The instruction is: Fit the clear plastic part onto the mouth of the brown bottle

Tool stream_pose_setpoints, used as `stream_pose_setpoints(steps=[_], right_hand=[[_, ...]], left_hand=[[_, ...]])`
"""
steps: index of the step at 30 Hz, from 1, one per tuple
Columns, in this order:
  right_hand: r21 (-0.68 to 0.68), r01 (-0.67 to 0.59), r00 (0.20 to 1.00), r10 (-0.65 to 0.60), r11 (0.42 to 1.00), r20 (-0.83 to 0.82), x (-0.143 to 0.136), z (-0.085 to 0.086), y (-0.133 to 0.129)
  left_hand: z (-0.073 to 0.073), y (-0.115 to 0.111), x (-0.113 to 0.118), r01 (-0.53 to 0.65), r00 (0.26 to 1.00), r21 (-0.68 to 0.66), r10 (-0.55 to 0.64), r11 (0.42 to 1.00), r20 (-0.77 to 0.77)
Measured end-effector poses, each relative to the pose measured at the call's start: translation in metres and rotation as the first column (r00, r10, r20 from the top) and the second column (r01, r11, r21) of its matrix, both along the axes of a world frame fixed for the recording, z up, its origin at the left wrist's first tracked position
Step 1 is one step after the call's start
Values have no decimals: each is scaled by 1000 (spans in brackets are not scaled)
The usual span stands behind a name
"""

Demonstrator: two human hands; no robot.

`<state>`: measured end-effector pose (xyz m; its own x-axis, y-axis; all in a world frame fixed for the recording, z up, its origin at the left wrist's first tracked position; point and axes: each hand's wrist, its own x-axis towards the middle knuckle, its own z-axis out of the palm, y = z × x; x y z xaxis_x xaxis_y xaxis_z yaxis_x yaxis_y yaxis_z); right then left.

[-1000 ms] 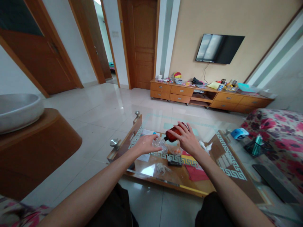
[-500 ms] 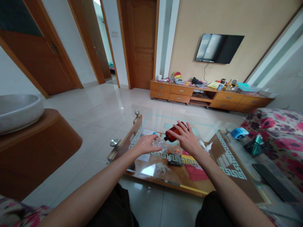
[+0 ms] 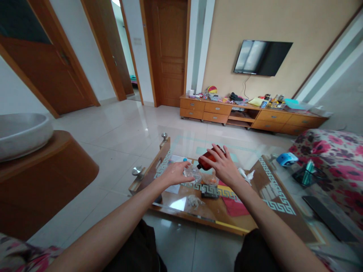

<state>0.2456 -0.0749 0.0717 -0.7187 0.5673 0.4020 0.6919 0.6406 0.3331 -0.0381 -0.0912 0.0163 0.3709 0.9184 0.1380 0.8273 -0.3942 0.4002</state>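
Note:
My left hand is curled around a clear plastic cup above the glass-topped coffee table. A reddish-brown bottle lies in the grip of my right hand, tilted with its dark neck down to the left, at the cup's mouth. Whether liquid flows between them is too small to tell. Below the hands are a clear bag with something orange, a dark box and a red sheet.
Crumpled white tissue lies right of my right hand. At the table's right are a blue-and-white box, a holder with green pens and a long dark object. A round basin stands far left.

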Motion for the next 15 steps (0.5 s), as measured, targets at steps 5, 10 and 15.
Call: stream_pose_setpoints(steps=[5,10,15], right_hand=[[-6,0,1000,0,1000,-23,0,0,0],[-10,2,1000,-3,1000,-30,0,1,-2],[-25,-5,1000,4,1000,-24,-1,2,-3]], left_hand=[[-2,1,0,9,1000,14,-9,1000,3],[-3,2,-1,17,1000,13,-17,1000,6],[-3,2,-2,22,1000,11,-22,1000,-2]])
